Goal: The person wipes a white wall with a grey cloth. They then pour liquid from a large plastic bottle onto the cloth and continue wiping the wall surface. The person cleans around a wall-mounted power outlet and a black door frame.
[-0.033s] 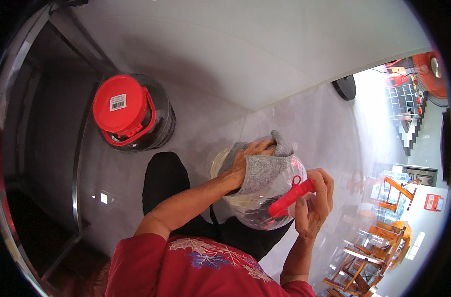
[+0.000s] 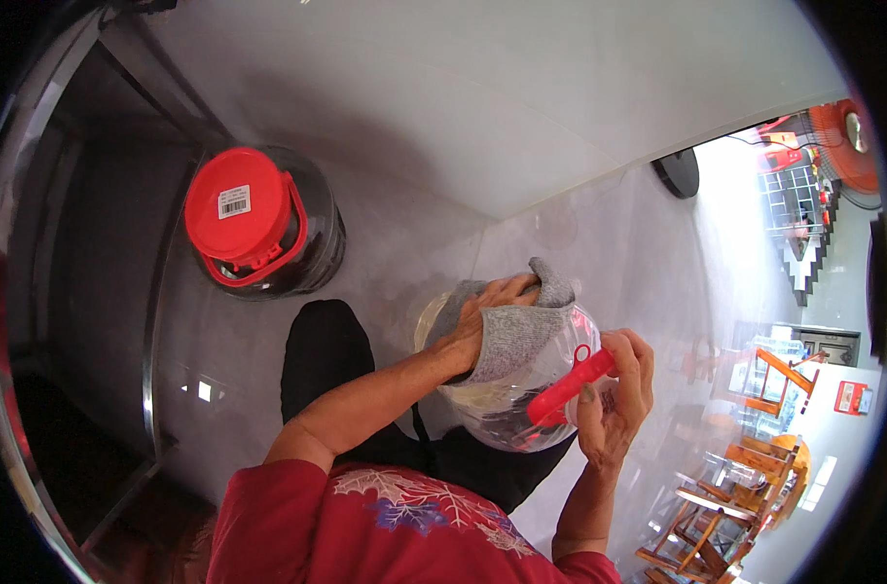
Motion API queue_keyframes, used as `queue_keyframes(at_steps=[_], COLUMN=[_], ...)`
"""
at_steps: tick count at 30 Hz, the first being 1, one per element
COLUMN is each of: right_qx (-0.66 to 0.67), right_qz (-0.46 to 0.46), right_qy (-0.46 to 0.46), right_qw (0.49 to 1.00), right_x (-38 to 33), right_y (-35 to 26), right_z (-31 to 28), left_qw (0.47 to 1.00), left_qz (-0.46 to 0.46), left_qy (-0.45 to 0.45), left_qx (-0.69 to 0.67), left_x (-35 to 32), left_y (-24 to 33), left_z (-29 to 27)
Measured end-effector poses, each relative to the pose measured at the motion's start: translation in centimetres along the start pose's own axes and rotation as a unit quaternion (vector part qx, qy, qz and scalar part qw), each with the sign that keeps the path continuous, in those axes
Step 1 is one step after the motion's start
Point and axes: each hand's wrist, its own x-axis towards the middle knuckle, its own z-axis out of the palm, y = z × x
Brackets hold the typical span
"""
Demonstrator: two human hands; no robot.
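A large clear plastic jar [image 2: 502, 404] lies tilted at my knees, its red-trimmed end toward the right. My left hand [image 2: 494, 310] presses a grey cloth [image 2: 526, 341] against the jar's upper side, with folds of the cloth around the fingers. At the jar's right end, my right hand [image 2: 618, 394] grips the red plastic handle [image 2: 565, 391], thumb on the near side and fingers curled over the far side. Whether the jar's mouth is covered cannot be made out behind that hand.
Another clear jar [image 2: 317, 243], with a red lid [image 2: 234, 204] and handle, stands on the grey floor [image 2: 385, 263] at the left. A pale panel [image 2: 482, 107] rises ahead. Wooden stools [image 2: 730, 496] stand at the right, and an orange fan [image 2: 842, 146] farther off.
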Motion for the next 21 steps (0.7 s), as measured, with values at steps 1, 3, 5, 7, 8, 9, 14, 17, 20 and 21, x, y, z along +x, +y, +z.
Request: queue_keyframes(at_steps=[1,3,5,7,8,9,14,17,20,21], right_qx=[0.000,-0.061,-0.181,-0.127,-0.121,-0.114,0.028,0.090,0.126,0.134], right_qz=[0.021,0.042,0.038,0.047,0.031,0.016,0.146,0.106,0.070,0.045], right_qy=[-0.015,-0.047,-0.076,-0.019,-0.004,0.011,0.032,0.089,0.086,0.077], right_qw=[1.000,0.996,0.980,0.991,0.992,0.993,0.988,0.986,0.986,0.987], right_x=[0.2,0.2,-0.1,-1.1,-1.5,-1.6,-0.7,-0.6,-0.3,0.1], right_y=[-0.5,-1.1,-1.7,-1.8,-1.4,-1.3,-0.1,1.1,1.3,1.1], right_z=[0.0,0.1,0.1,0.2,0.0,-0.2,0.0,0.5,0.5,0.7], left_qw=[1.000,0.997,0.997,0.998,0.999,0.999,0.993,0.971,0.901,0.881], left_qz=[0.004,0.012,-0.007,-0.011,-0.006,-0.001,0.034,0.016,-0.080,-0.108], left_qy=[0.010,0.032,0.031,0.032,0.032,0.031,0.112,0.124,0.082,0.087], left_qx=[0.023,0.069,0.064,0.048,0.034,0.020,-0.026,-0.204,-0.419,-0.453], left_x=[-0.3,-1.2,-1.9,-2.4,-2.4,-2.4,-2.8,-3.3,-4.6,-5.5], left_y=[0.1,0.5,0.9,1.1,0.7,0.2,-2.8,-6.1,-8.1,-8.4], left_z=[-0.1,-0.2,-0.4,-0.4,-0.1,0.2,2.5,4.9,6.7,7.2])
